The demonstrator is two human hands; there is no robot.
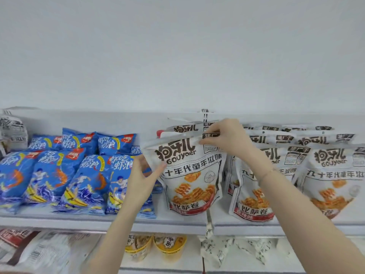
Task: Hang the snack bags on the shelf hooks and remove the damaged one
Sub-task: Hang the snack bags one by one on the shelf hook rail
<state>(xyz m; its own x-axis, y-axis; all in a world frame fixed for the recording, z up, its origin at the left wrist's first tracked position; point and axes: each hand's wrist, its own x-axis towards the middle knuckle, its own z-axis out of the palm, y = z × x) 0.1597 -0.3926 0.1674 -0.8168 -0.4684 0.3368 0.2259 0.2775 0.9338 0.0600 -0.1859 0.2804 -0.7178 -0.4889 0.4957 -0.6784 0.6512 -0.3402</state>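
Our left hand (143, 175) grips white snack bag (189, 175) at its left edge, frame centre; our right hand (227, 139) pinches top seal. Bag upright, long axis vertical. Shelf hook (183, 120) lies just above, behind top edge; right hand nearer.

A shop, probably a small convenience store. White retail shelving (110, 220) stocked with many identical packs: rows of blue shrimp-snack bags (49, 175), white snack pouches (254, 186) hung in overlapping files, yellow instant-noodle cups (169, 244) on the tier below. Plain white wall (177, 56) above.
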